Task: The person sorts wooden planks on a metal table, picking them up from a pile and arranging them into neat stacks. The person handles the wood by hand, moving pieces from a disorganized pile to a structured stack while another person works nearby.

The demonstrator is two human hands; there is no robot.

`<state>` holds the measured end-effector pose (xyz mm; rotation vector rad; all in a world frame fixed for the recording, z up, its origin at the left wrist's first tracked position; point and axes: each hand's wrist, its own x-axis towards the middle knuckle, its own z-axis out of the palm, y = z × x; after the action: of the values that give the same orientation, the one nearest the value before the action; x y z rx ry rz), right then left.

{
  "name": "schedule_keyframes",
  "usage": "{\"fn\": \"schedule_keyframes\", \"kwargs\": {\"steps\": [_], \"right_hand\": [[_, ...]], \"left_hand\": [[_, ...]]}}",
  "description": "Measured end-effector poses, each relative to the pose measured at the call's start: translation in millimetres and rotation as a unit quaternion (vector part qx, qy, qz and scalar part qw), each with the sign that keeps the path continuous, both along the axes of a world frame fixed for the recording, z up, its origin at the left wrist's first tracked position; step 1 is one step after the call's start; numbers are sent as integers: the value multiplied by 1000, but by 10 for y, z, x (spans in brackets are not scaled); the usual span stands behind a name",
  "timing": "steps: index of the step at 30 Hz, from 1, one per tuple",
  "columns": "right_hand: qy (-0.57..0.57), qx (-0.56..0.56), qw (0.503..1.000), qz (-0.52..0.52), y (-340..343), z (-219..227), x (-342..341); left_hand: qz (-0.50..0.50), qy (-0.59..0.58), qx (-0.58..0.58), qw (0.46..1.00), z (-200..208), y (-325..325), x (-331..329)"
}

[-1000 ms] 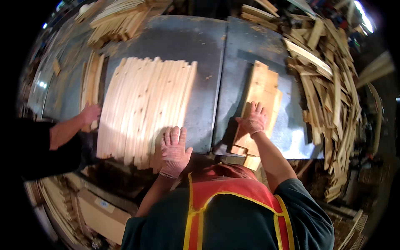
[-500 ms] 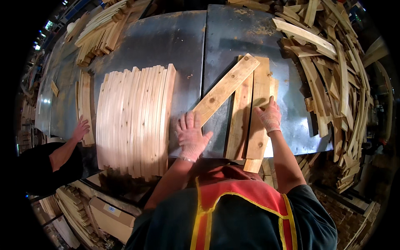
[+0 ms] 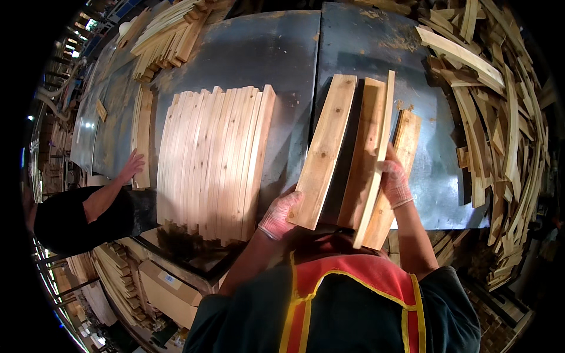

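Note:
My left hand (image 3: pixel 281 215), in a pale pinkish glove, is closed on the near end of a knotty wooden board (image 3: pixel 327 147), thumb on top. The board lies slanted, its far end leaning right. My gloved right hand (image 3: pixel 395 181) grips a second plank (image 3: pixel 380 153) that is tipped up on its narrow edge. Between these two lies a darker board (image 3: pixel 361 150). Shorter boards (image 3: pixel 407 138) rest to the right, partly hidden by my right hand. Left of my left hand stands a tight row of pale wooden strips (image 3: pixel 215 159).
The boards lie on a dark metal table (image 3: pixel 259 53) with a seam. Heaped offcuts (image 3: pixel 488 112) cover its right side; stacked boards (image 3: pixel 170 44) sit far left. Another person's hand (image 3: pixel 132 166) touches a board (image 3: pixel 141 132) at left. A cardboard box (image 3: pixel 168 291) stands below the table.
The diagonal board has swung steeper, and my left hand has moved to grip its near end. My right hand has tipped a flat plank onto its edge. The whole view has shifted slightly.

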<state>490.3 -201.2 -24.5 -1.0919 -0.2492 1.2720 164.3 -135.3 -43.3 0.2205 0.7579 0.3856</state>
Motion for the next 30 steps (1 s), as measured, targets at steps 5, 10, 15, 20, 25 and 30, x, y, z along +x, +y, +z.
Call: {"fn": "schedule_keyframes", "kwargs": {"steps": [5,10,15,20,25,30], "right_hand": [[206,44,972,106,184,-403,-865],[140,-111,979,96,637,-822,-1699],[-348,-204,808,429,1288,-8,-2273],[-528,-119,774,329,1119,-4,-1892],[-778,-323,524,128,201,-371,-864],[-376,-203,903,48,-98,-472,-534]], "left_hand": [[72,61,-63,994,271,-186,-255],[-215,464,513,689,88,-225,-858],[-260,560,664,421,473,-276,-1026],[-263,598,670,352,325,-270,-1059],[-242,525,719,387,421,-356,-748],[-254,369,548,706,185,-395,-52]]}}
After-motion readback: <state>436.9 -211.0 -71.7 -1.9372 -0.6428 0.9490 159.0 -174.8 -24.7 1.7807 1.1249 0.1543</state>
